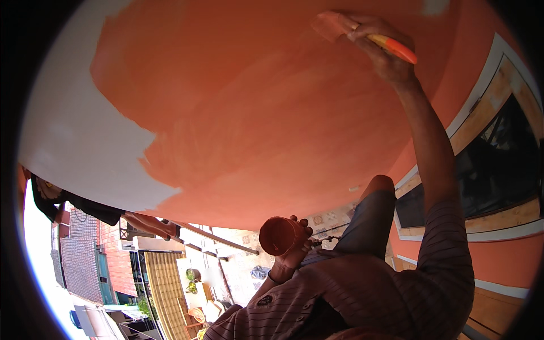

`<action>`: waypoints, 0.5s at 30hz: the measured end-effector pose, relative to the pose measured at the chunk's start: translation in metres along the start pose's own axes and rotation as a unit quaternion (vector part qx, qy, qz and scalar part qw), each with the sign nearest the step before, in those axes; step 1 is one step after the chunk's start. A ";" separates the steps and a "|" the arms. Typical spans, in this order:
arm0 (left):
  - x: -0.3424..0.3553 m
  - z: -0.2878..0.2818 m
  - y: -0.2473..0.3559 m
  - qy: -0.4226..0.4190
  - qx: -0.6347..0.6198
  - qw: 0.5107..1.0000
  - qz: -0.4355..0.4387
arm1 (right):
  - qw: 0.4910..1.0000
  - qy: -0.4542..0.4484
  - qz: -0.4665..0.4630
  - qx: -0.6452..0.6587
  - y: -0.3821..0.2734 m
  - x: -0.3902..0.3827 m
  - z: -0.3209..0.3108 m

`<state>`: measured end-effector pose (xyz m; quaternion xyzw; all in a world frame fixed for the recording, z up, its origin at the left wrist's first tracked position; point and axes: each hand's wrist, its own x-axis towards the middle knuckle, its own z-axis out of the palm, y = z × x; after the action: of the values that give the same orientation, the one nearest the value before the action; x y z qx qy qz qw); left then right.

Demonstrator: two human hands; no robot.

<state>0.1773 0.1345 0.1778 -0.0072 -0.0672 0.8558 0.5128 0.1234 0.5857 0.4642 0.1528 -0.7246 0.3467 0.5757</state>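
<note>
Step in hand, by the look: brushing orange paint over the white on the wall (pixel 243 124). To do it well: keep the brush (pixel 394 47) at a low angle, pull long even strokes & overlap the wet edge so no lap marks dry in. Load bristle tips only, wipe excess on the rim of the cup (pixel 277 237); drips are prob. the main risk up high. Feather the ragged left border before it sets, & ease off near the white trim (pixel 493 234) at R. A small pale patch (pixel 435 6) at the top edge, R of the brush, prob. needs a coat too.

Grip: R hand (pixel 390 61) has fingers wrapped round the brush nr the bristle end, pressed together on it, handle sticking out past the hand. L hand (pixel 293 256) has fingers curled round the cup's side, holding it low by the body, mouth facing up; best kept level & handy for reloads.

Looks: brush is up high at upper R, bristles on or just by the painted wall (contact hard to tell), caked w/ orange; handle yellow-orange w/ a brighter orange-red end. Cup is round, reddish-orange inside; paint depth n/a, too dark. Wall coat is streaky, darker up top, lighter lower down; bare white on the L.
</note>
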 end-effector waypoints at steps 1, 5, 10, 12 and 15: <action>-0.003 -0.001 0.001 0.016 0.006 1.000 0.007 | 0.995 0.039 -0.085 -0.028 0.006 0.018 -0.014; -0.007 -0.003 0.003 0.036 0.019 0.999 0.021 | 0.952 0.091 -0.220 -0.191 0.006 0.025 -0.016; -0.002 -0.001 0.009 0.015 0.014 1.000 0.017 | 0.957 -0.159 -0.166 -0.175 -0.017 -0.063 0.049; -0.005 -0.001 0.008 0.011 0.003 1.000 0.011 | 0.964 -0.196 -0.157 -0.086 -0.021 -0.066 0.046; -0.001 -0.003 0.008 0.007 -0.007 1.000 0.004 | 0.984 -0.155 -0.070 -0.046 -0.015 -0.017 0.012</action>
<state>0.1709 0.1296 0.1741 -0.0173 -0.0699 0.8572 0.5099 0.1294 0.5637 0.4518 0.2285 -0.8077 0.2444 0.4854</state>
